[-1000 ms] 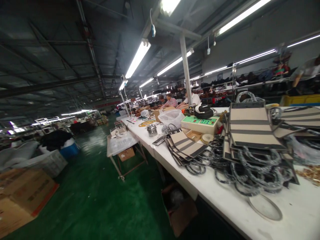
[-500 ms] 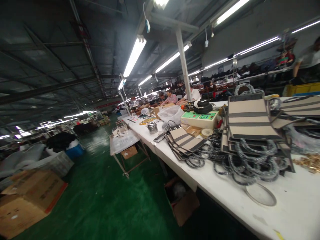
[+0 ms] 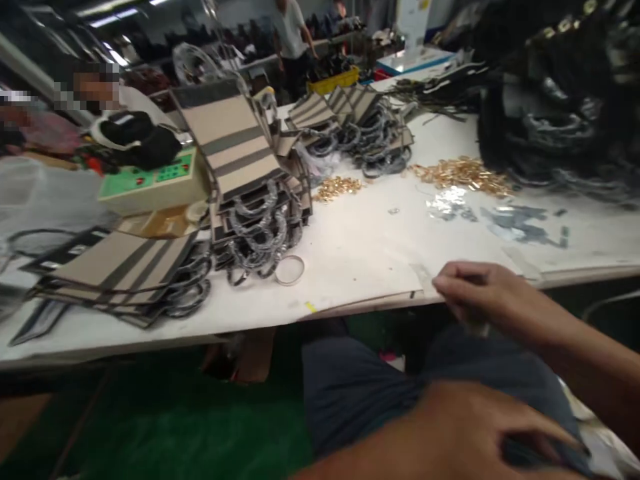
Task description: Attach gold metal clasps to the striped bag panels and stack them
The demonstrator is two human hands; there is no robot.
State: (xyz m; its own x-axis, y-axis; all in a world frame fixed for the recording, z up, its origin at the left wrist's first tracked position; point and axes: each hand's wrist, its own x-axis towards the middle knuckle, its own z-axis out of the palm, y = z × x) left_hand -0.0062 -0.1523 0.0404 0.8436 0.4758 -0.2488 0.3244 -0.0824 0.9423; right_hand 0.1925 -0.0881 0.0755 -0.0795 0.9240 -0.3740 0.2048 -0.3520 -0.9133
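Observation:
My right hand [image 3: 480, 293] is over the front edge of the white table [image 3: 370, 253], its fingers curled closed. A small pale bit shows under its fingers; I cannot make out what it is. A clear strip [image 3: 423, 275] lies on the table edge close to its fingertips. Low in front of my lap is my left hand [image 3: 460, 433], blurred, fingers pointing right and apart, with nothing seen in it. Farther in on the table lie silvery metal pieces [image 3: 447, 203], grey flat pieces [image 3: 525, 223] and gold-coloured metal pieces [image 3: 465, 175].
Striped beige panels with plastic-wrapped handles [image 3: 245, 147] are stacked at left, beside a green-topped control box [image 3: 150, 183]. A clear ring [image 3: 289, 270] lies in front. Black bags [image 3: 550, 113] pile up at right. A person [image 3: 293, 40] stands behind the table.
The view has swung right and down, from the aisle to the table in front of me. Both my hands and my legs have come into view.

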